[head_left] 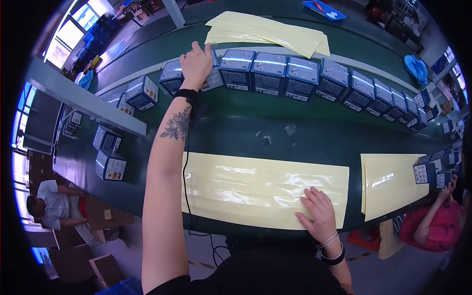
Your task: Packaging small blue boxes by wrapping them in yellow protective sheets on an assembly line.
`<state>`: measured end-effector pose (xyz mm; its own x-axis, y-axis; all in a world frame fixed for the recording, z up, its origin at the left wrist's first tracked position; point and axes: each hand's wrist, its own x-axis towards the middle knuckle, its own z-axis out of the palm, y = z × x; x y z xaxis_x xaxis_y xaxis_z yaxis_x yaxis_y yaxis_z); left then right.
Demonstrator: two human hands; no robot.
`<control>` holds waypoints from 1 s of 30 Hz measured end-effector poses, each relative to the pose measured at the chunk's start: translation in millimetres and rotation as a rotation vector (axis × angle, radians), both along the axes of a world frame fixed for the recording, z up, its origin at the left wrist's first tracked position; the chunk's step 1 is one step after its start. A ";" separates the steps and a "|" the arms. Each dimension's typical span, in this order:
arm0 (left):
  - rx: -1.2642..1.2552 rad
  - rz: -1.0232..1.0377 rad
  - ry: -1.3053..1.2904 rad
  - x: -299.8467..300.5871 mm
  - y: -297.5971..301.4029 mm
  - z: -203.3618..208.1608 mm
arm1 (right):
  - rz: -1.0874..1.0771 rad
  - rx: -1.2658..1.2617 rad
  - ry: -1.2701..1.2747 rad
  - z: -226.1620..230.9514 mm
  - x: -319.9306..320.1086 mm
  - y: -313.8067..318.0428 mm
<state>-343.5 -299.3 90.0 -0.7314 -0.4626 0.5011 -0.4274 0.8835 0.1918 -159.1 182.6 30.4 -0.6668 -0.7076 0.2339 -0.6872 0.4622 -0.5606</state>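
My left hand [196,65] reaches far forward over the row of boxes, its fingers closed at the top of a blue box [214,80]. That box sits slightly askew, and the hand hides part of it. My right hand [319,212] rests palm down on the right part of a pale yellow glossy sheet [236,182], fingers spread. The sheet lies flat along the near edge of the dark table.
More blue boxes [268,73] stand in a curved row. Others [110,165] are at left. Yellow sheets lie at the back [265,32] and right [393,184]. Clear plastic scraps [265,138] lie mid-table. A metal post [88,96] crosses the left. Co-workers sit on both sides.
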 end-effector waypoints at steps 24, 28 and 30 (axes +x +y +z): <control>0.480 0.170 -0.121 -1.5 -89.0 -16.2 | -0.025 -0.034 0.053 8.8 5.5 4.3; 0.539 0.131 -0.077 8.4 -100.6 -12.9 | -0.003 -0.056 0.041 7.5 6.6 6.5; 0.667 0.051 -0.118 -1.1 -55.9 -7.0 | -0.004 -0.066 0.035 4.8 3.9 11.9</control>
